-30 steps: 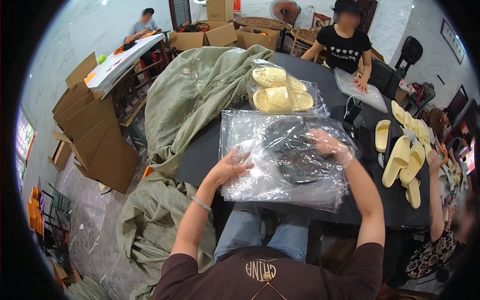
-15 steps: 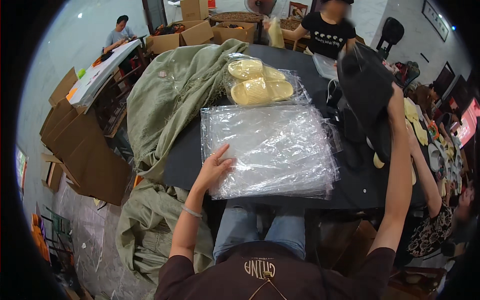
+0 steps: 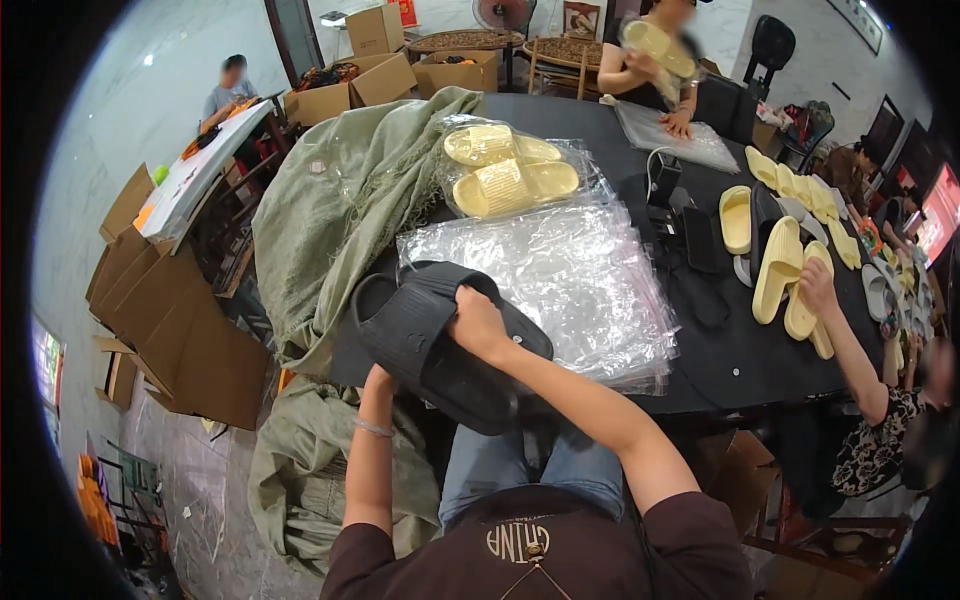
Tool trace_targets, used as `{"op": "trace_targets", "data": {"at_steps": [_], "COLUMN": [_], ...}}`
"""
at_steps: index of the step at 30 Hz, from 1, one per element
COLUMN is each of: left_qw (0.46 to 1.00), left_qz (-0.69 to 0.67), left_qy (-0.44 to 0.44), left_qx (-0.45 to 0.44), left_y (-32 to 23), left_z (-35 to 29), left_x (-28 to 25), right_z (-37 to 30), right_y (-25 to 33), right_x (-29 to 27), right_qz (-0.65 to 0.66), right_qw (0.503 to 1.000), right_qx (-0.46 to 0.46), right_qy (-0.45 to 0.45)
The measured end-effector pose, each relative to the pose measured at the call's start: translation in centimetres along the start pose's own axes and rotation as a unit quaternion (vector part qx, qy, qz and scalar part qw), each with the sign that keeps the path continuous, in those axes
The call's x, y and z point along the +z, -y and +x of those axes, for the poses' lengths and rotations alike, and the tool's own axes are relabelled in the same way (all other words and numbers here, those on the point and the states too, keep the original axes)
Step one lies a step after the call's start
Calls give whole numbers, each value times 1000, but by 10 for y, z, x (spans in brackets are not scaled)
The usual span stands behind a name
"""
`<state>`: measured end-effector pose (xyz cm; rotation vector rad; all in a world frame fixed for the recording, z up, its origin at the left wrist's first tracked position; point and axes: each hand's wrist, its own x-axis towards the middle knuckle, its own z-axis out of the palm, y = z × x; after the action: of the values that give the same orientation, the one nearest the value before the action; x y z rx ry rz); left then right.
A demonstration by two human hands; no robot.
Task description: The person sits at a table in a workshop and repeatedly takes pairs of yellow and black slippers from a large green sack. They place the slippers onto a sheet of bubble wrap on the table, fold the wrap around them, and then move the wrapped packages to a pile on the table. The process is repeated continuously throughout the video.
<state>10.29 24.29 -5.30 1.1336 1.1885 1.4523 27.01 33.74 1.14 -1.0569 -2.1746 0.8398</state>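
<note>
A pair of black slide slippers [image 3: 425,330] hangs over the near left corner of a stack of clear plastic bags [image 3: 590,300]. My right hand [image 3: 478,322] is closed on the slippers, its fingers hooked around the strap of one. Beneath their left side is my left hand [image 3: 379,380]; its fingers are hidden behind the soles, and I cannot tell whether they grip. Just beyond the stack lies a clear bag holding a pair of pale yellow slides [image 3: 500,185].
Olive sackcloth [image 3: 330,200] drapes over the black table's [image 3: 700,350] left side. A power adapter [image 3: 663,180] and more yellow slippers [image 3: 777,270] lie to the right, where a co-worker's hand [image 3: 818,288] touches one. Across the table another person holds a bagged yellow slipper [image 3: 658,48].
My right hand has brought the black slippers from the far right to above the bag stack's left corner. My left hand has left the bags and moved down beneath the slippers.
</note>
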Motion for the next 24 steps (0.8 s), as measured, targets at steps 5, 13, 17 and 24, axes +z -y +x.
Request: {"op": "trace_targets", "data": {"at_steps": [5, 13, 17, 24], "left_qw": [982, 935, 933, 849], "left_qz": [157, 327, 335, 509], "left_qy": [69, 85, 91, -62], "left_qx": [-81, -111, -94, 127], "left_y": [-35, -36, -31, -77], "left_z": [15, 25, 25, 4], "left_x": [28, 30, 23, 61], "right_z": [-4, 21, 37, 33], "right_y": [-32, -109, -128, -146], "right_x": [-39, -111, -126, -99], "right_qz": [-120, -227, -274, -265], "right_qw": [992, 942, 937, 934], "right_qx": [39, 176, 149, 142], "right_qy": [-12, -171, -159, -191]}}
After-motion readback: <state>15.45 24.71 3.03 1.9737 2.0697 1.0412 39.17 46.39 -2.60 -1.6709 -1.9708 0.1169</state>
